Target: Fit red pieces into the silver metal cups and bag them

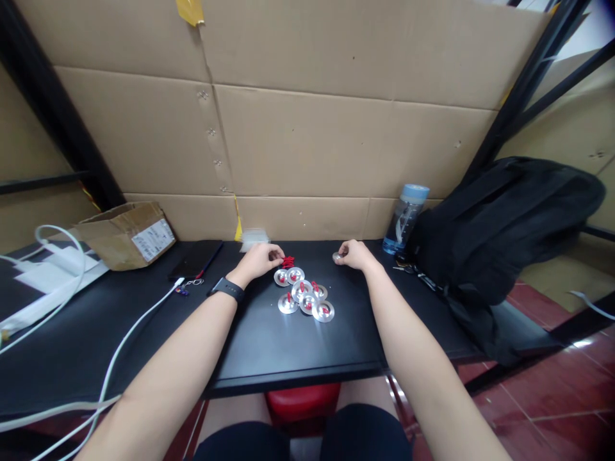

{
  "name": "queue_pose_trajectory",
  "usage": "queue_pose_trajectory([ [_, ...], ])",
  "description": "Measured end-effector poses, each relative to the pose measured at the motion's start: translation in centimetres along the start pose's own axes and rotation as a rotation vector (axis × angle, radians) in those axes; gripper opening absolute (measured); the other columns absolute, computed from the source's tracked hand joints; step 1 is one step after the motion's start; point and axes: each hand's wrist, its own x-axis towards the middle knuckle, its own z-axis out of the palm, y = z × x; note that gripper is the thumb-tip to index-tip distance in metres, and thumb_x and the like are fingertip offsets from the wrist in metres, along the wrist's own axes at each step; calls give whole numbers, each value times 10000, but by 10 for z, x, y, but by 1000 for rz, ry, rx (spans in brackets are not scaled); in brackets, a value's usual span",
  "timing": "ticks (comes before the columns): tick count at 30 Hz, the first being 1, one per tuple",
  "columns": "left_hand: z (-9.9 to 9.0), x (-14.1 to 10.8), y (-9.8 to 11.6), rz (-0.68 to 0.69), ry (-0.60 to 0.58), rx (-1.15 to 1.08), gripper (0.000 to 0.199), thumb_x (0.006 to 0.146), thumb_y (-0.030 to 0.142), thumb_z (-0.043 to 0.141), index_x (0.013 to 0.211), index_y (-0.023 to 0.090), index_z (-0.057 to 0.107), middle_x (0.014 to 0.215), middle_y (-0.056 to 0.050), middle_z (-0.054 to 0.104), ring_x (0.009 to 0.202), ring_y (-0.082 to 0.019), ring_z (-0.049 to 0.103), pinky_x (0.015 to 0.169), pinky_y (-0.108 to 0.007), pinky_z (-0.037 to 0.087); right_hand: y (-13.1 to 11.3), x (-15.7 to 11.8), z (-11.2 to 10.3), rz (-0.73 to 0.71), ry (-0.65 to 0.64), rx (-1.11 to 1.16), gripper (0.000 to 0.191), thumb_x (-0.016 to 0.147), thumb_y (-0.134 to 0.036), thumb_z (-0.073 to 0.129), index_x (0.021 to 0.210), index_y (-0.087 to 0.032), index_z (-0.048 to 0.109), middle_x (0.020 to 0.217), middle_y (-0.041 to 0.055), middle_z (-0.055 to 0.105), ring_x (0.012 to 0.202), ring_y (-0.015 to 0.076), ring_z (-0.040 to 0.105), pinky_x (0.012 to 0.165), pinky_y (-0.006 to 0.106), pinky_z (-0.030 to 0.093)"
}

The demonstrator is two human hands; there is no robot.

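My left hand (pixel 263 259), with a dark watch on its wrist, pinches at the left edge of a small pile of red elastic loops (pixel 287 262); how many loops it grips is hidden. In my right hand (pixel 353 255), a small silvery finger cymbal (pixel 336 257) is held between thumb and fingertips, just above the tabletop. Between and nearer than the hands lie several silver finger cymbals (pixel 323 311), domed in the middle, some overlapping. Each has a red loop at its centre. Two of them (pixel 295 276) lie just in front of the red pile.
A water bottle (pixel 406 218) and black backpack (pixel 500 224) stand on the right. Keys (pixel 403 264) lie near the bottle. On the left are an open cardboard box (pixel 127 237), a phone (pixel 196 259) and white cables (pixel 113 365). A clear plastic packet (pixel 254 238) rests against the cardboard wall.
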Motion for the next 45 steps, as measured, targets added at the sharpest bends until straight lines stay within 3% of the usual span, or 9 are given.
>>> queue_pose_trajectory([
  [7, -5, -1, 27, 137, 68, 142, 140, 819, 325, 699, 860, 208, 763, 968, -65, 713, 907, -220, 667, 858, -339, 511, -45, -9, 13, -354, -76, 39, 74, 820, -268, 771, 880, -225, 764, 1025, 69, 768, 994, 241, 701, 918, 330, 499],
  [12, 0, -1, 54, 231, -156, 265, 99, 774, 313, 772, 843, 252, 809, 968, -57, 701, 884, -231, 650, 807, -321, 485, -65, -16, 24, -405, -62, 32, 84, 825, -265, 765, 904, -234, 766, 1100, 71, 742, 1068, 249, 670, 986, 364, 485],
  [17, 7, 1, 59, 221, -231, 360, 93, 832, 214, 703, 788, 228, 783, 815, -51, 720, 809, -219, 663, 739, -293, 463, -67, -20, 21, -425, -73, 73, 82, 826, -193, 738, 903, -208, 764, 1092, 81, 743, 1061, 247, 672, 993, 381, 483],
  [21, 5, 2, 59, 169, -77, 259, 140, 911, 212, 613, 866, 199, 745, 893, -55, 738, 804, -201, 674, 742, -286, 471, -74, -22, 22, -371, -107, 422, 122, 866, -236, 711, 979, -199, 740, 1043, 69, 756, 984, 217, 696, 920, 362, 523],
  [24, 2, 3, 60, 104, 84, 15, 172, 962, 293, 580, 956, 186, 715, 923, -52, 758, 826, -192, 693, 760, -283, 488, -83, -25, 27, -251, -236, 878, 254, 891, -353, 713, 1099, -210, 680, 1085, 68, 746, 932, 187, 722, 803, 310, 559],
  [27, 1, 4, 63, 64, 137, -215, 216, 956, 360, 600, 990, 180, 715, 943, -53, 778, 835, -187, 709, 728, -272, 498, -91, -29, 30, -203, -337, 1167, 401, 805, -429, 813, 1111, -224, 653, 1102, 59, 730, 885, 171, 737, 758, 279, 572],
  [36, -3, 3, 72, 60, 118, -272, 207, 887, 348, 687, 960, 172, 768, 896, -46, 788, 783, -178, 689, 713, -274, 488, -88, -32, 21, -231, -397, 1350, 432, 696, -381, 898, 1050, -227, 706, 1042, 30, 721, 904, 154, 709, 777, 263, 565],
  [42, -4, 3, 52, 70, 107, -59, 135, 881, 285, 660, 920, 198, 756, 885, -28, 786, 805, -191, 707, 781, -297, 502, -72, -16, 18, -245, -122, 1117, 443, 648, -317, 902, 1026, -201, 702, 1072, 59, 739, 976, 184, 705, 938, 341, 550],
  [45, -2, 2, 33, 74, 95, 57, 101, 877, 260, 655, 901, 210, 740, 913, -32, 789, 855, -211, 721, 831, -319, 510, -46, -4, 12, -200, 109, 739, 324, 685, -268, 849, 960, -197, 692, 988, 61, 754, 898, 198, 710, 896, 362, 555],
])
